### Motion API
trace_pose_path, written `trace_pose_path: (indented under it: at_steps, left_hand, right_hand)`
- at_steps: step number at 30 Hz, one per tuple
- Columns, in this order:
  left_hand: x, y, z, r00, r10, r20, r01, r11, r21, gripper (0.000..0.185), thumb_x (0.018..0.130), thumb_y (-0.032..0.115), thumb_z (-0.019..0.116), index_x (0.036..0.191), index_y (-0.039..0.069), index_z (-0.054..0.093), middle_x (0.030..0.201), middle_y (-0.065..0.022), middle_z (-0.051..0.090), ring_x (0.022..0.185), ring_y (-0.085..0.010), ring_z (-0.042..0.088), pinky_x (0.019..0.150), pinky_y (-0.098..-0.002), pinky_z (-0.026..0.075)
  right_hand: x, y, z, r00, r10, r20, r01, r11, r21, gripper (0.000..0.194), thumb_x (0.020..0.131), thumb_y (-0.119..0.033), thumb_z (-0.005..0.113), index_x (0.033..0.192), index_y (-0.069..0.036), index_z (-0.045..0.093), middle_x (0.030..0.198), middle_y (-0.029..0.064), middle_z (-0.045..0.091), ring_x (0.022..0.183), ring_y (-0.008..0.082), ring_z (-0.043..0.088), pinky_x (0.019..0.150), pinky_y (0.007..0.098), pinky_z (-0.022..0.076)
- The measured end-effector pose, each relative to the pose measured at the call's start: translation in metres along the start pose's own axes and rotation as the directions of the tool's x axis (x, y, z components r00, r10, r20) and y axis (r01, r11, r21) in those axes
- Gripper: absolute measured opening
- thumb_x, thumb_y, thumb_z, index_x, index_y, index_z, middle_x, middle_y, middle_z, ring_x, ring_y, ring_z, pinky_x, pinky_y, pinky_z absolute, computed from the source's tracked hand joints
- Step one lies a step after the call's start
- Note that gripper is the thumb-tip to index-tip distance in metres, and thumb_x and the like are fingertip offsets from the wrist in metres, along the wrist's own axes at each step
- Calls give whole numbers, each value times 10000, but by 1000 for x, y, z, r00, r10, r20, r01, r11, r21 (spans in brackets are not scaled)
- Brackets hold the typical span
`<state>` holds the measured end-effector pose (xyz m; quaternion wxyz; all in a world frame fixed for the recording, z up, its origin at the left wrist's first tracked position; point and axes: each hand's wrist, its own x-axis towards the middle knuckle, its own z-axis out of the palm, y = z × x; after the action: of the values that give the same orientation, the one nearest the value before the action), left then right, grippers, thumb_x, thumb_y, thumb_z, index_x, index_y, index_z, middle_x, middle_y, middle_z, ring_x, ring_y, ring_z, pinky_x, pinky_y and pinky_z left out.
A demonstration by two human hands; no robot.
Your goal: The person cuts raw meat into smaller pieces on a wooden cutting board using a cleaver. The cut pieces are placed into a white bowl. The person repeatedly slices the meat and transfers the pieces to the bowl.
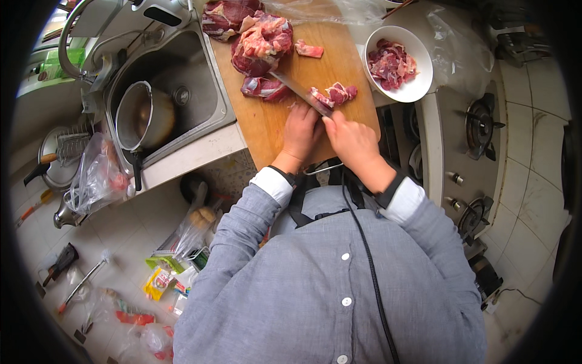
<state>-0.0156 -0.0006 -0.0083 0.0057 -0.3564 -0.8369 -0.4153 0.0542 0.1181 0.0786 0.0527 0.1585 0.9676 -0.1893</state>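
My right hand (352, 139) is closed round the handle of a kitchen knife (298, 88), whose blade points up and left over a wooden cutting board (268, 132). Close beside it, my left hand (300, 129) rests at the near side of the blade; its fingertips are partly hidden, so I cannot tell whether they grip meat. Small pieces of raw meat (341, 93) lie just beyond the knife. A strip of meat (266, 88) is left of the blade, below large chunks of raw meat (263, 43). A pale, fatty piece (309, 48) lies further back.
A white bowl (425, 75) of cut meat stands right of the board. On the left, a steel sink (195, 50) holds a pot (145, 116). Clear plastic film (327, 11) lies across the board's far end. A gas stove (454, 141) is at the right.
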Motion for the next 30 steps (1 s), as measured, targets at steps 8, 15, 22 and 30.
trace_pose_path:
  at_steps: [8, 15, 22, 30]
  left_hand:
    - [-3, -4, 4, 999, 51, 4, -51, 997, 55, 290, 701, 104, 658, 968, 44, 562, 1032, -155, 548, 929, -354, 530, 800, -432, 459]
    - [-7, -7, -5, 999, 14, 50, -14, 1000, 13, 278, 706, 85, 638, 952, 31, 519, 1022, -163, 534, 939, -365, 517, 809, -434, 453]
    - [-10, 1, -17, 997, -77, 1, 77, 996, 41, 234, 734, 74, 630, 932, 21, 517, 1017, -180, 526, 949, -361, 520, 811, -419, 450]
    - [4, 6, -17, 917, -398, -9, 396, 915, -70, 248, 783, 175, 680, 922, 35, 530, 924, -115, 553, 793, -263, 556, 693, -356, 473]
  right_hand:
    - [-22, 14, -7, 998, 50, 35, -51, 999, 21, 352, 960, -385, 422, 813, -83, 527, 573, 177, 604, 528, 365, 619, 465, 478, 486]
    - [15, 8, 6, 996, 86, 16, -87, 976, 202, 405, 967, -405, 374, 846, -84, 589, 638, 203, 624, 614, 409, 622, 563, 522, 488]
    - [-9, 39, -20, 981, 189, 49, -195, 939, 284, 466, 986, -422, 330, 857, -73, 612, 689, 229, 618, 675, 439, 601, 602, 539, 467]
    - [-43, 32, -23, 989, 137, 48, -145, 951, 273, 390, 987, -378, 361, 877, -77, 584, 633, 222, 601, 623, 429, 599, 547, 526, 471]
